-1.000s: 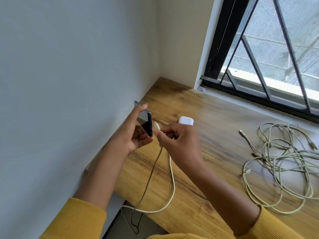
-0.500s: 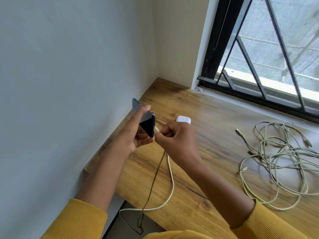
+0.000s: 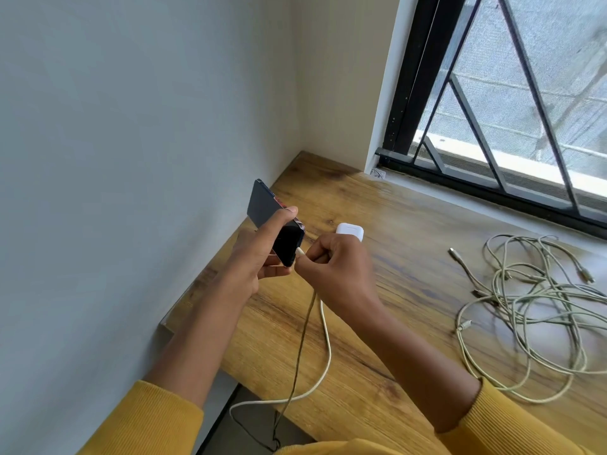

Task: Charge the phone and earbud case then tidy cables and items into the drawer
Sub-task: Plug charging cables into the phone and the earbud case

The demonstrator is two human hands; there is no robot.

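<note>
My left hand [image 3: 256, 257] grips a dark phone [image 3: 282, 229] above the left end of the wooden desk [image 3: 410, 274], with the phone's bottom edge turned toward my right hand. My right hand [image 3: 335, 264] pinches the plug of a white charging cable [image 3: 323, 339] against the phone's bottom edge. The cable hangs down over the desk's front edge, next to a thinner dark cable [image 3: 300, 343]. A white earbud case [image 3: 349, 229] sits on the desk just behind my right hand.
A tangle of pale cables [image 3: 532, 310] with several loose plugs lies on the desk at the right. A grey wall runs along the left. A barred window [image 3: 509, 110] stands behind the desk.
The phone has turned so that more of its back shows. My right hand has brought the cable plug from a small gap up against the phone's bottom edge.
</note>
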